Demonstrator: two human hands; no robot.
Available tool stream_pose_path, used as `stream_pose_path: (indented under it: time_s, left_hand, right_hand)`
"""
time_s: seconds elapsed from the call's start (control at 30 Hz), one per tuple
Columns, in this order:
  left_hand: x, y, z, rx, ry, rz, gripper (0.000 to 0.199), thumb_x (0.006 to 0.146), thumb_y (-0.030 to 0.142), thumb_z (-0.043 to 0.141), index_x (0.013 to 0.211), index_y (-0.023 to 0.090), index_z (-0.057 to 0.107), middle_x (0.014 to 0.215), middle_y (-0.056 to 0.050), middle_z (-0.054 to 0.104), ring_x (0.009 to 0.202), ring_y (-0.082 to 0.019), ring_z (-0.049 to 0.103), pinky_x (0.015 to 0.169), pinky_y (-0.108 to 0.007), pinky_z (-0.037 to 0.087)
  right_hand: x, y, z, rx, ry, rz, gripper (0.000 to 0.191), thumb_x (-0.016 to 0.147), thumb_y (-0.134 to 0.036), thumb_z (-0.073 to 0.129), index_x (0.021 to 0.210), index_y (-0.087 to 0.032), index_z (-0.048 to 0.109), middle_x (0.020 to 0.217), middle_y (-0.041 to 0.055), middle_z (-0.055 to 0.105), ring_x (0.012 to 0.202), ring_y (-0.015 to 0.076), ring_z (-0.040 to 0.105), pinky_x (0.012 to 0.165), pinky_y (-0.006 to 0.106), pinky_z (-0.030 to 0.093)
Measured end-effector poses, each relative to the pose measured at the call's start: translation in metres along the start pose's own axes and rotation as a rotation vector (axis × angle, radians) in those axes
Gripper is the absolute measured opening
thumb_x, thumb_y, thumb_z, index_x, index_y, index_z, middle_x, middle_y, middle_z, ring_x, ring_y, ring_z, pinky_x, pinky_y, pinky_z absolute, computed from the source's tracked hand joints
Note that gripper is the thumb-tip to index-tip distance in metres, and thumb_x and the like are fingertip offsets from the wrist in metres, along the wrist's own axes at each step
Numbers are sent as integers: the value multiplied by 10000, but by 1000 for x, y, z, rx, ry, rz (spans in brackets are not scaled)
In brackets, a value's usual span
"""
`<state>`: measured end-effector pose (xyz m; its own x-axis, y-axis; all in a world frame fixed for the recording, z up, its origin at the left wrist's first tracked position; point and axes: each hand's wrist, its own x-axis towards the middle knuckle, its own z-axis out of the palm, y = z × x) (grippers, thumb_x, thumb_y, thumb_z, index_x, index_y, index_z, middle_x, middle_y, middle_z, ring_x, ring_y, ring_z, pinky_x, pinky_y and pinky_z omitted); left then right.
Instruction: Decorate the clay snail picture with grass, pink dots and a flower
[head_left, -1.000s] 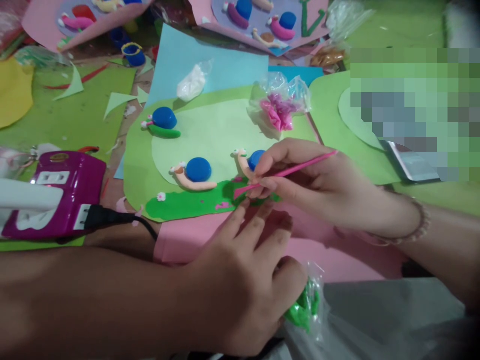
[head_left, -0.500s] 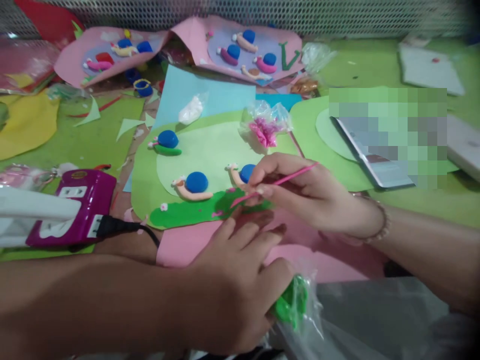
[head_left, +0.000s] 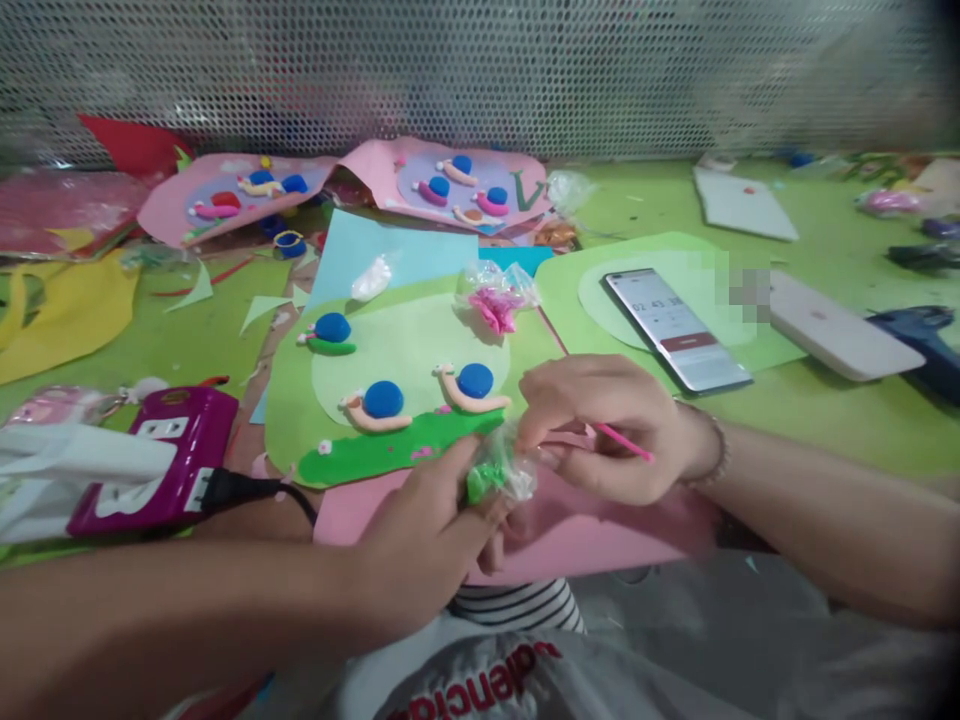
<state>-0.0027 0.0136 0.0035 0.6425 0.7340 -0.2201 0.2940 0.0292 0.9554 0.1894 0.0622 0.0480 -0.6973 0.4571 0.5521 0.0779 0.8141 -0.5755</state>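
Observation:
My left hand [head_left: 427, 520] is closed on a clear plastic bag of green clay [head_left: 491, 478], held over the pink sheet's upper edge. Beside it, my right hand [head_left: 607, 430] has its fingertips at the bag's top and keeps a thin pink stick [head_left: 624, 442] in its grip. Left of the hands lies a green card [head_left: 289, 400] with a dark green clay strip [head_left: 375, 450] along its lower edge. Three blue-shelled clay snails rest on the card, one near my right hand [head_left: 475, 382]. Pink clay in a clear bag [head_left: 495, 305] sits at the card's upper right.
A phone [head_left: 675, 330] and a white rectangular object [head_left: 844, 325] lie at the right. The purple power strip [head_left: 169, 460] and its black cable stand left. Pink snail cards [head_left: 345, 180] are at the back, before a perforated metal panel [head_left: 480, 80]. A pink sheet [head_left: 585, 540] lies below the hands.
My left hand has raised the green clay bag from the lower edge to beside my right hand. The pink stick has moved off the green strip and now points down to the right. The view has shifted upward.

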Motion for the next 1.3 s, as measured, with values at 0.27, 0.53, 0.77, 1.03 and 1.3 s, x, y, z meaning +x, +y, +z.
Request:
stream_pose_path:
  time_s: [0.27,0.53,0.77,1.03,1.3]
  left_hand:
    - [-6,9,1,148,-44,-19,233,881,378,364,879,183,493,608,8,576,468,-104,484,448,-204,378]
    - [-9,12,0,462,-156,149,277,845,446,297,873,205,430,713,-40,594,602,-180,534,565,-300,437]
    - [-9,14,0,689,-223,286,229,838,364,330,937,183,428,691,-27,581,530,-170,510,450,-288,290]
    - [-8,13,5,757,-337,441,81,781,259,433,786,206,371,633,14,569,552,-162,537,513,-281,365]
    - [-8,9,11,783,-322,524,126,785,281,459,799,203,361,586,23,558,489,-164,535,454,-281,327]
  right_hand:
    - [3,5,-9,109,-210,-72,91,842,-108,536,841,-160,610,573,-6,562,548,58,498,521,179,382]
    - [4,-4,-3,304,-278,47,144,883,-168,505,794,-159,618,592,12,596,527,56,515,525,175,426]
    - [2,-2,-3,479,-237,207,203,857,-277,563,692,-176,623,488,-54,454,440,28,384,433,159,353]
    - [1,10,9,135,23,280,59,800,-131,612,772,-171,647,619,-19,603,531,44,512,464,180,377]
    - [1,19,41,-423,-56,162,152,844,-158,560,744,-176,673,613,-25,613,569,74,488,590,271,303]
